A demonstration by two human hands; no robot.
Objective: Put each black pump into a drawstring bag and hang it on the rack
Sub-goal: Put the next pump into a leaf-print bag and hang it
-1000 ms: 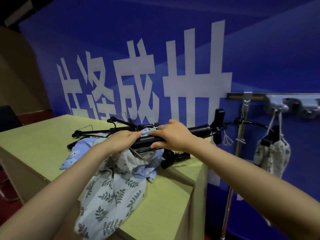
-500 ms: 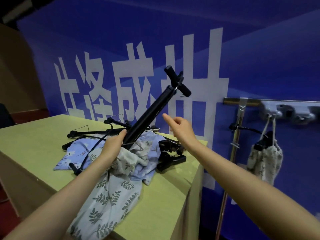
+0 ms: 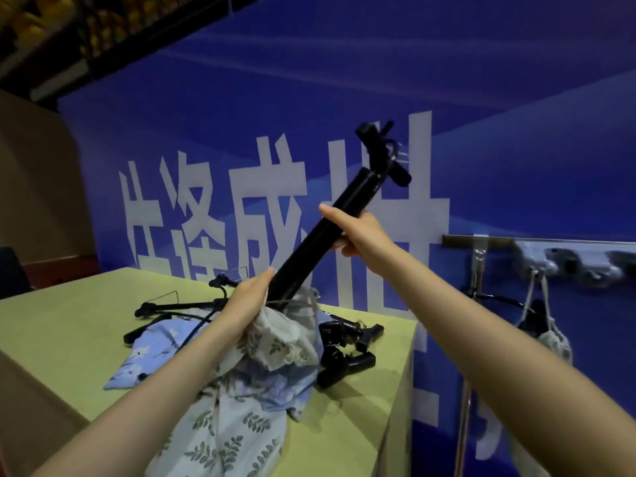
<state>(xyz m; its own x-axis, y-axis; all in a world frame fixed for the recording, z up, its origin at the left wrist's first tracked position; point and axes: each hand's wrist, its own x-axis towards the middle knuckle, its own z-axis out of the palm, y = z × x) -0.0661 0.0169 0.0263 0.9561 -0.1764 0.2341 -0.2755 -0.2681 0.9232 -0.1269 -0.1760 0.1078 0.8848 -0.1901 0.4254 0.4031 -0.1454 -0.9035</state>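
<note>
A long black pump (image 3: 347, 204) stands tilted up and to the right, its T-handle high against the blue wall and its lower end inside the mouth of a pale leaf-print drawstring bag (image 3: 289, 335). My left hand (image 3: 249, 299) grips the bag's mouth beside the pump's barrel. My right hand (image 3: 358, 232) grips the barrel about halfway up. Other black pumps (image 3: 179, 306) lie on the table behind the bags. At the right, a filled drawstring bag (image 3: 550, 339) hangs from the rack (image 3: 488, 241).
More floral bags (image 3: 227, 428) lie heaped on the yellow-green table (image 3: 69, 332) and hang over its front edge. A black pump base (image 3: 344, 352) rests near the table's right edge. The rack's metal pole (image 3: 464, 407) stands right of the table.
My right hand has gone from open beside the pump to gripping its barrel. The pump stands steeper and higher. My left hand stays at the bag's mouth.
</note>
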